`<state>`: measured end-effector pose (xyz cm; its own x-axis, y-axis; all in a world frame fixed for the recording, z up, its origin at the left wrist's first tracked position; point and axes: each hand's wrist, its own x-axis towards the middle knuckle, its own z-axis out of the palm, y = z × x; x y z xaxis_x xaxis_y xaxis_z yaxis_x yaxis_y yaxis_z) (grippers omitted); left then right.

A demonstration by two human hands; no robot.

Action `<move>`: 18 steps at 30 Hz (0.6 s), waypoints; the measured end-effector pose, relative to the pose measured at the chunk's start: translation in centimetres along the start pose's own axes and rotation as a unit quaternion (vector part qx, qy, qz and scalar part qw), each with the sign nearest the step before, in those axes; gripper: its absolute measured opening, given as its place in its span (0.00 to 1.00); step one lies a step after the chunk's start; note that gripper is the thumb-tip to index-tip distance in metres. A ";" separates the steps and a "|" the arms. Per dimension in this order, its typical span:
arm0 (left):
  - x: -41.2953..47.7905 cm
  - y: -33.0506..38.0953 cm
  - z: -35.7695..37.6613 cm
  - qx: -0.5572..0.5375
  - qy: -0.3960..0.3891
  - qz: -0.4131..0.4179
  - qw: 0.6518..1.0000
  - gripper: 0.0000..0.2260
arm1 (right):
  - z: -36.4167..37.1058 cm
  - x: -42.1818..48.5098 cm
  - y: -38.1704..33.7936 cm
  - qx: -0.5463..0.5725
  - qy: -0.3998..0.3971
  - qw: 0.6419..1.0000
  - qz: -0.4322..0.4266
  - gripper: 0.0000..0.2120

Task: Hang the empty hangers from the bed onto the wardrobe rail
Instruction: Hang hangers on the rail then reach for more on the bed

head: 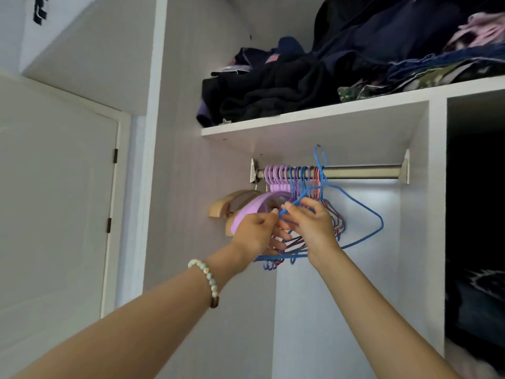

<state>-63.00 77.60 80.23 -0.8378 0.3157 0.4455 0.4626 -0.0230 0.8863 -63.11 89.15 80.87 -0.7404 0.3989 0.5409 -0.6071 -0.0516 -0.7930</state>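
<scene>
Door (54, 201), white and closed, fills the far left beside the open wardrobe. Inside the wardrobe, a wooden hanger (218, 207) hangs at the left end of the rail (363, 171), close to the left bracket. Next to it a tight row of purple plastic hangers (276, 173) hooks over the rail, followed by a bunch of thin wire hangers (303, 176) in blue and red.

The left hand (255, 232), with a bead bracelet (209, 279) on its wrist, is raised in front of the purple hangers. Its fingers are curled, and thumb and forefinger pinch the shoulder wire of 1 blue wire hanger (378, 218). The right hand (314, 228) is just beside it, almost touching, and its fingertips pinch the same blue wire. That hanger sits at the right end of the bunch, tilted. Its hook rises above the rail, and I cannot tell whether it rests on the bar. To the right the rail is bare metal up to the right bracket.

Above runs a white shelf (328, 119) piled with dark clothes (273, 88). At the far right, a dark compartment (475, 187) holds more fabric.
</scene>
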 end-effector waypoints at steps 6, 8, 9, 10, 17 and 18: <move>4.2 -1.4 3.0 0.022 -0.026 0.006 0.999 0.17 | -2.7 3.9 0.9 0.003 0.032 0.999 0.013 0.17; 5.4 -1.7 3.6 0.035 -0.035 0.007 0.999 0.16 | -3.4 5.2 1.2 0.000 0.040 0.999 0.025 0.17; 6.0 -1.9 3.8 0.039 -0.039 0.006 0.998 0.16 | -3.7 5.8 1.4 -0.004 0.041 0.999 0.030 0.17; 6.4 -2.0 4.1 0.043 -0.042 0.004 0.998 0.17 | -3.9 6.5 1.6 -0.010 0.041 0.999 0.033 0.16; 9.2 -3.0 4.6 0.111 -0.035 0.000 0.993 0.15 | -4.3 10.2 3.4 -0.049 0.056 0.997 0.034 0.19; 9.6 -3.1 4.6 0.120 -0.032 -0.001 0.992 0.14 | -4.3 10.6 3.6 -0.048 0.057 0.997 0.035 0.19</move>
<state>-71.13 85.10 81.14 -0.8219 0.3750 0.4287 0.5237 0.2017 0.8277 -71.89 97.14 82.48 -0.7398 0.4983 0.4521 -0.5202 0.0026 -0.8540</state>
